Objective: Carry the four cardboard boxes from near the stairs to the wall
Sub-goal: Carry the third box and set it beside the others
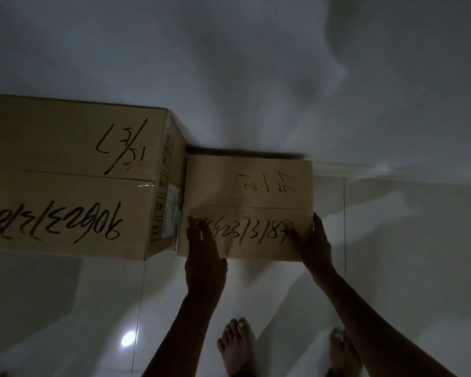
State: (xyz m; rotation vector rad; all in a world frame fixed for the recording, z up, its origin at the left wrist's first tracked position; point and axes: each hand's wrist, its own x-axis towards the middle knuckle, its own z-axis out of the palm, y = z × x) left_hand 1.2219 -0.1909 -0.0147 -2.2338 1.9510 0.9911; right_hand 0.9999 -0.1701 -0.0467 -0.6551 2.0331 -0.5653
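Observation:
A small cardboard box [256, 186] with black handwritten numbers sits on the floor against the white wall [256, 63]. Its left side touches a taller, larger cardboard box [65, 172], also marked with handwriting. My left hand [204, 251] lies flat on the small box's top near its front left corner, fingers spread. My right hand [314, 243] rests at the front right corner, fingers over the top and thumb along the right side. The light is dim. No other boxes are in view.
Glossy white floor tiles [392, 240] stretch to the right and toward me, reflecting a light spot [127, 339]. My bare feet [237, 346] stand just behind the small box. The large box fills the left side.

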